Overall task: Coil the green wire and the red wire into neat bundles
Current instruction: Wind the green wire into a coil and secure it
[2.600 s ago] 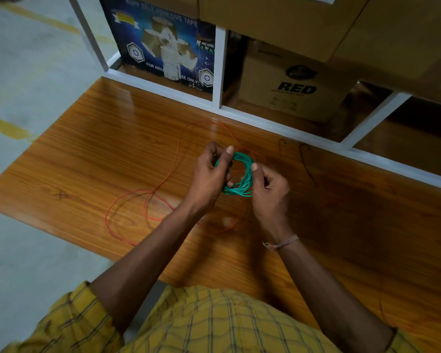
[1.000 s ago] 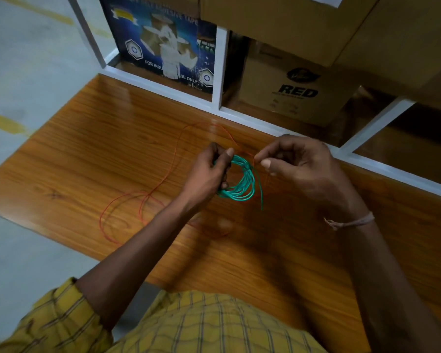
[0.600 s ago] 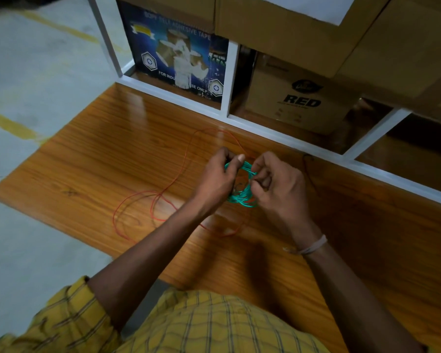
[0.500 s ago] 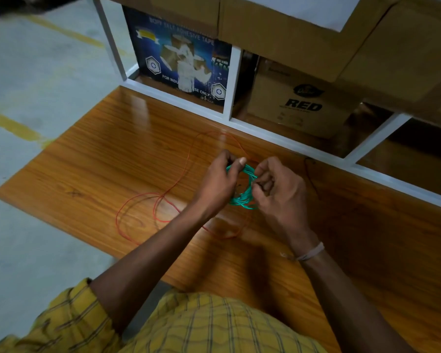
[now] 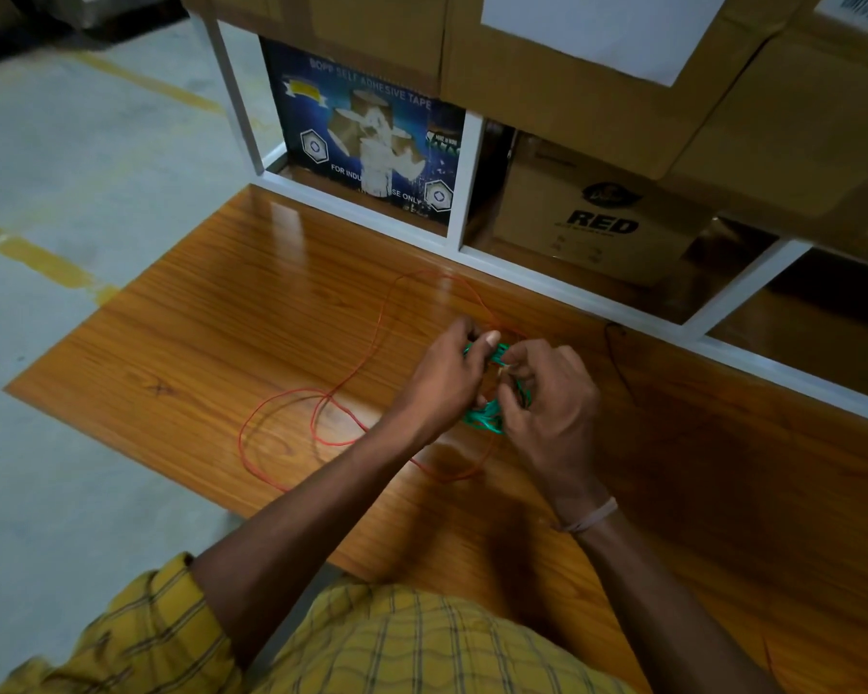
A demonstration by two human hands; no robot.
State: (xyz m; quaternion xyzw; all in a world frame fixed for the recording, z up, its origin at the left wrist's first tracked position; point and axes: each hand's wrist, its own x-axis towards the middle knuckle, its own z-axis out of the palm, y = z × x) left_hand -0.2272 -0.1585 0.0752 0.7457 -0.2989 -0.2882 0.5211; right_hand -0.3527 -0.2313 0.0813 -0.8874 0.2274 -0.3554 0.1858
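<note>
The green wire [image 5: 483,419] is a small coil held between both hands above the wooden tabletop [image 5: 221,353]. My left hand [image 5: 442,378] pinches its upper left side with thumb and forefinger. My right hand [image 5: 552,408] is closed over the coil's right side and hides much of it. The red wire [image 5: 317,413] lies loose on the table in wide open loops, running from the left of my hands up to the back rail and under my wrists.
A white shelf frame [image 5: 522,278] borders the table's far edge. Behind it stand a blue adhesive-tape box [image 5: 367,142] and a cardboard box marked RED [image 5: 597,217]. A thin dark wire [image 5: 617,363] lies right of my hands. Concrete floor lies to the left.
My right hand pulled the green wire's free end out to the right, then came back onto the coil. Both hands now stay closed on it. The red wire has not moved.
</note>
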